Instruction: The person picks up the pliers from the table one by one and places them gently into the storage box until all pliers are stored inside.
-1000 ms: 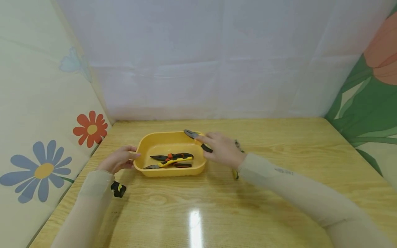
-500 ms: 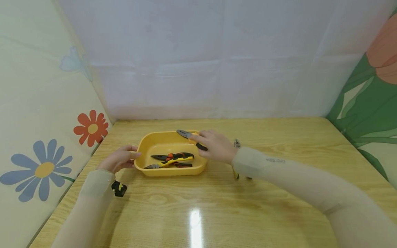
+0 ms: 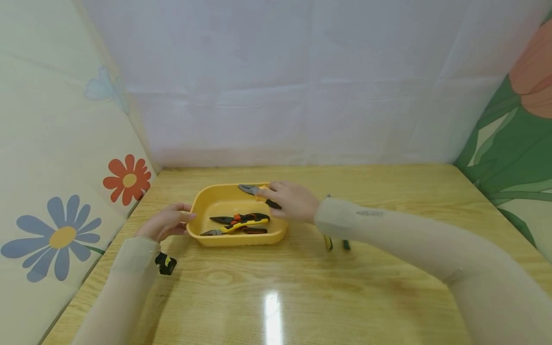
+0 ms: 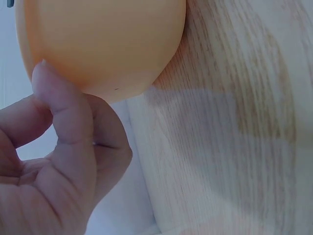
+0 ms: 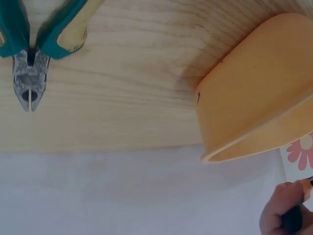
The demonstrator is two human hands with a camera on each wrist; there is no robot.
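Observation:
A yellow plastic basin (image 3: pixel 233 241) sits on the wooden table. My left hand (image 3: pixel 166 222) pinches its left rim, thumb on the rim and fingers at the outside wall, as the left wrist view (image 4: pixel 63 142) also has it. Above the basin's right end, my right hand (image 3: pixel 295 201) grips a pair of combination pliers (image 3: pixel 248 189) by the handles, grey jaws pointing left over the inside. Within the basin lie overlapping pliers, one with dark pointed jaws (image 3: pixel 221 220), another with yellow and black handles (image 3: pixel 241 224). My right hand shows only partly in the right wrist view.
Green-handled diagonal cutters (image 5: pixel 30 81) lie on the table right of the basin, mostly covered by my right forearm in the head view. A black object with a yellow mark (image 3: pixel 166 263) is at my left wrist. A pale cloth wall (image 3: pixel 302 120) stands behind the table.
My right hand has moved left with the combination pliers, bringing their jaws from the basin's back right rim to over its inside. My left hand stays at the left rim.

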